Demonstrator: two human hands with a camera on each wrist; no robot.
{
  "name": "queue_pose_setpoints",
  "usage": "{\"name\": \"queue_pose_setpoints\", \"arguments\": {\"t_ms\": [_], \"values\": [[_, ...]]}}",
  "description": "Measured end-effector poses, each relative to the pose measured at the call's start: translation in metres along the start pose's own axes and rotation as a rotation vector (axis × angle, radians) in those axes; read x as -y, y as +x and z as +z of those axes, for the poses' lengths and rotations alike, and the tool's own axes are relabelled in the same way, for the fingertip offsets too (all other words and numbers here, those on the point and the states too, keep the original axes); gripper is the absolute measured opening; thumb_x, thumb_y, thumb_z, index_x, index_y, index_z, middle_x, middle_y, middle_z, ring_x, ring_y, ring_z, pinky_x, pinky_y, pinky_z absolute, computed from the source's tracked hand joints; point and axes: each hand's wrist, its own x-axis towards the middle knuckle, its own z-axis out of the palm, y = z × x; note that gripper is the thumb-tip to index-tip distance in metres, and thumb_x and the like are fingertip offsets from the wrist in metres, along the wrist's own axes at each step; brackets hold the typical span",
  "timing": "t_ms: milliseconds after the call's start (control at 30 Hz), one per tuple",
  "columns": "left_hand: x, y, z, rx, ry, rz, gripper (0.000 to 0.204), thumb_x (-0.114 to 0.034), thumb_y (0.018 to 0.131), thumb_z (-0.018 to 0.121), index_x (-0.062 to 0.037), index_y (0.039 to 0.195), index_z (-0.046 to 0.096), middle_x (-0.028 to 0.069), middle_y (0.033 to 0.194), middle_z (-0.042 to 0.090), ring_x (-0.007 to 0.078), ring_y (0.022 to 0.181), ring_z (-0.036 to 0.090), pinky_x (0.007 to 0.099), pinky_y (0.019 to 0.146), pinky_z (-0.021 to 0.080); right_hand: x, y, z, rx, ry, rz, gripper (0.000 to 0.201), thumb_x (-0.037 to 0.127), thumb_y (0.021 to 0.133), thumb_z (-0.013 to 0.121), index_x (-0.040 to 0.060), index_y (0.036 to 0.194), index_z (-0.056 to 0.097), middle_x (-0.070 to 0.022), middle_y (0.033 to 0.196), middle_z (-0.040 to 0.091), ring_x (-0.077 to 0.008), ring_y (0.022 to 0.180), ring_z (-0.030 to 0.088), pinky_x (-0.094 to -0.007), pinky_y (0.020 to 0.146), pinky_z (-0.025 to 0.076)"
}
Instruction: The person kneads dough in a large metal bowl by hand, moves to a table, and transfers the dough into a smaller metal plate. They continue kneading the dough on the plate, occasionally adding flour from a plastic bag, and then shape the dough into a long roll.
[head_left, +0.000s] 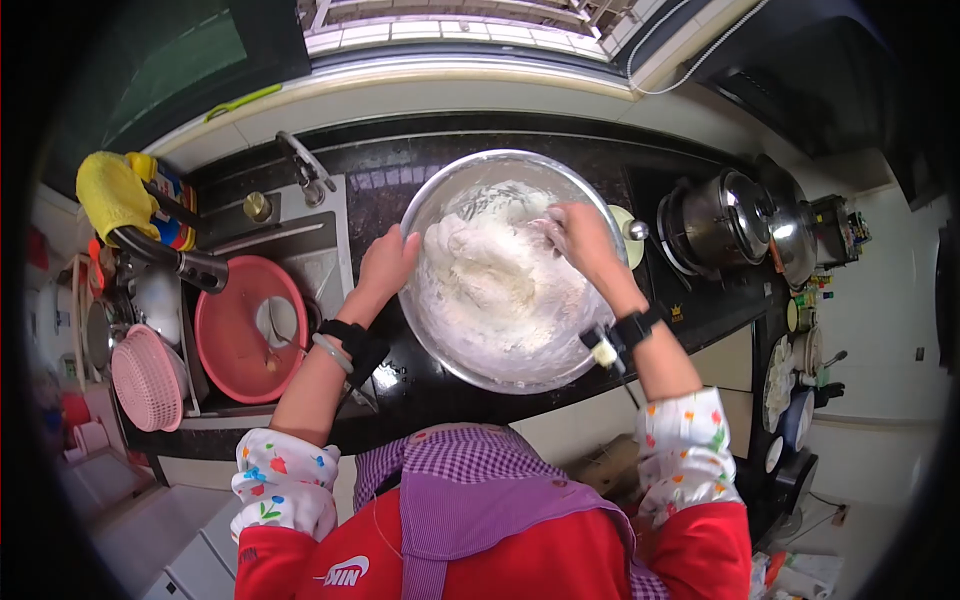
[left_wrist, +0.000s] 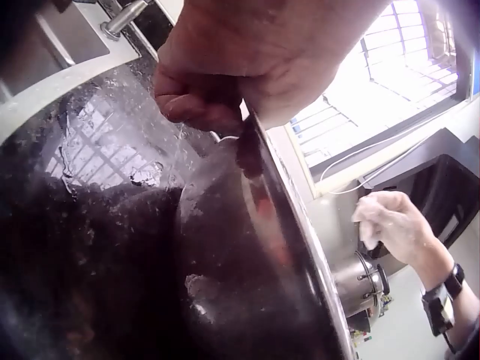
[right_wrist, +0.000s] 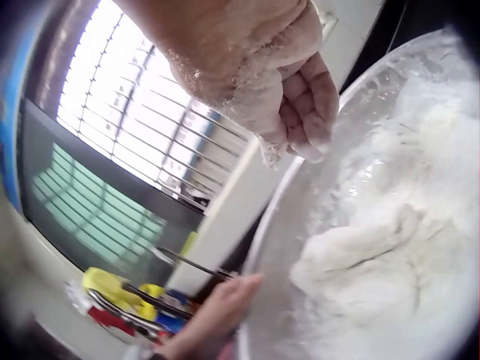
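Note:
A large metal bowl holds white flour and a lumpy mass of dough, seen closer in the right wrist view. At its left rim, my left hand grips the edge; the left wrist view shows that hand with fingers curled beneath the rim. My right hand is raised over the bowl's right part, clear of the dough. Flour and sticky bits coat the right hand, whose fingers are curled in with nothing visible held.
Left of the bowl, a sink holds a red basin, with a pink basket beside it and a faucet behind. To the right stand a steel pot on the stove and a pale green round item against the bowl.

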Motion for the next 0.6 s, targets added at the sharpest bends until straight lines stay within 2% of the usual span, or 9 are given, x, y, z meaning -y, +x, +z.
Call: {"name": "queue_pose_setpoints", "arguments": {"t_ms": [33,133,200,300,367,433,467,533,600], "values": [[0.005,-0.001,0.003,-0.004,-0.034,0.025,0.039,-0.033,0.089,0.05,0.0052,0.083,0.054,0.0279,0.078,0.061,0.0459,0.079,0.059,0.0514,0.069,0.046,-0.006,-0.013,-0.001,-0.143,0.04,-0.016,0.019,0.021,0.082,0.066,0.0026,0.077,0.066,-0.018,0.072,0.063,-0.0333,0.069,0.062,-0.0396,0.06,0.044],[0.03,-0.017,0.017,-0.03,-0.114,0.124,0.037,-0.03,0.088,0.054,0.0067,0.088,0.056,0.0256,0.074,0.062,0.0403,0.072,0.063,0.0462,0.064,0.049,-0.022,-0.05,0.024,-0.177,0.294,0.013,0.013,0.015,0.083,0.062,0.0031,0.082,0.066,-0.018,0.072,0.063,-0.0352,0.07,0.061,-0.0404,0.062,0.045],[0.015,-0.052,-0.003,0.207,-0.309,-0.054,0.036,-0.03,0.089,0.055,0.0061,0.088,0.058,0.0172,0.068,0.063,0.0283,0.059,0.065,0.0374,0.053,0.05,-0.064,-0.064,0.079,-0.218,-0.143,-0.211,0.012,0.005,0.082,0.056,0.0021,0.087,0.066,-0.0201,0.074,0.063,-0.0378,0.074,0.061,-0.0422,0.065,0.045],[-0.01,-0.111,-0.032,0.504,-0.548,-0.258,0.037,-0.031,0.095,0.049,0.002,0.081,0.058,0.0065,0.066,0.063,0.0154,0.051,0.062,0.026,0.047,0.049,-0.091,-0.066,0.097,-0.584,-0.058,-0.277,0.007,0.006,0.083,0.06,0.0,0.084,0.064,-0.0175,0.068,0.062,-0.0374,0.059,0.057,-0.0369,0.057,0.048],[-0.016,-0.125,-0.052,0.606,-0.583,-0.256,0.038,-0.031,0.096,0.048,0.0011,0.079,0.058,0.0061,0.064,0.062,0.0153,0.049,0.061,0.0252,0.047,0.05,-0.083,-0.069,0.08,-0.497,0.047,-0.151,0.006,0.005,0.083,0.06,-0.0009,0.082,0.063,-0.0183,0.067,0.061,-0.0376,0.059,0.057,-0.0388,0.058,0.047],[-0.021,-0.127,-0.073,0.877,-0.247,-0.303,0.038,-0.032,0.096,0.05,0.0002,0.077,0.057,0.0049,0.064,0.062,0.0139,0.051,0.061,0.0253,0.046,0.048,-0.071,-0.078,0.063,-0.357,0.171,-0.019,0.017,0.011,0.083,0.063,-0.0029,0.074,0.057,-0.0202,0.067,0.06,-0.0392,0.062,0.057,-0.043,0.061,0.045],[-0.032,-0.124,-0.081,0.881,-0.242,-0.301,0.038,-0.032,0.096,0.05,0.0002,0.077,0.057,0.0049,0.064,0.062,0.0139,0.051,0.061,0.0253,0.046,0.048,-0.062,-0.085,0.056,-0.361,0.174,-0.015,0.017,0.011,0.083,0.063,-0.0029,0.074,0.057,-0.0202,0.067,0.06,-0.0392,0.062,0.057,-0.043,0.061,0.045],[-0.055,-0.1,-0.097,0.509,-0.188,-0.034,0.032,-0.027,0.092,0.055,0.0007,0.078,0.058,0.0101,0.061,0.06,0.0212,0.056,0.063,0.0311,0.052,0.048,-0.046,-0.098,0.051,-0.259,-0.046,0.177,0.025,0.023,0.084,0.062,-0.0018,0.079,0.062,-0.0226,0.071,0.061,-0.0438,0.072,0.059,-0.0478,0.065,0.046],[-0.082,-0.07,-0.093,0.343,0.126,0.282,0.026,-0.024,0.09,0.055,0.0004,0.081,0.059,0.017,0.071,0.063,0.0329,0.068,0.063,0.0384,0.06,0.048,-0.053,-0.108,0.06,-0.263,-0.003,0.23,0.03,0.028,0.083,0.064,-0.0016,0.082,0.063,-0.0226,0.074,0.062,-0.0429,0.074,0.059,-0.0472,0.067,0.047]]}}
